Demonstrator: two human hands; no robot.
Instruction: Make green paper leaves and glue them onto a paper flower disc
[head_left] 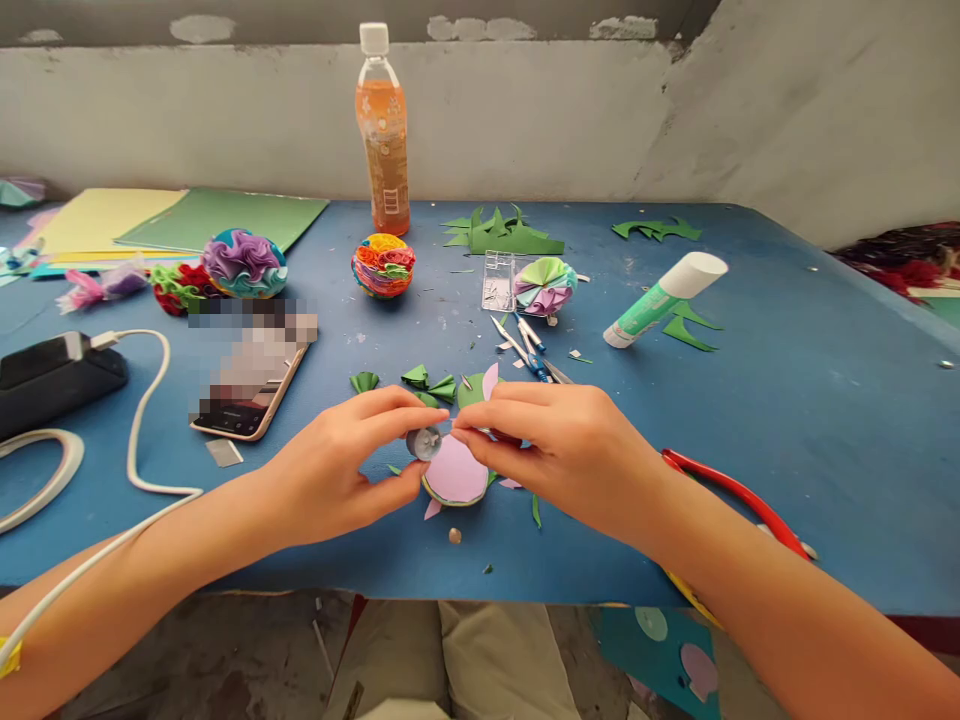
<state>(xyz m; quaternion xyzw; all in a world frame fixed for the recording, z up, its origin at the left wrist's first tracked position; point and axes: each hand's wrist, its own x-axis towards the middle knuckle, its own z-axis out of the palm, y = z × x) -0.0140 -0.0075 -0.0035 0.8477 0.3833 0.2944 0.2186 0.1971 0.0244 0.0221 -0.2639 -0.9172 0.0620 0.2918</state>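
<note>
Legible text: none; printed markings only, as follows. Item: tall clear plastic bottle of orange drink with white screw cap (pixel 382 150); pale printing on the body, wording too small to read; flower-like motif on the upper part; near the base, a small white rectangular block with dark bars, resembling a barcode, digits unreadable. Item: green-and-white cylindrical glue stick with white cap (pixel 651 306); fine pale lettering on the green label, brand unreadable. Item: smartphone in pale pinkish case (pixel 238 415); small pale icons along the dark lower screen, unreadable; upper part pixelated.
</note>
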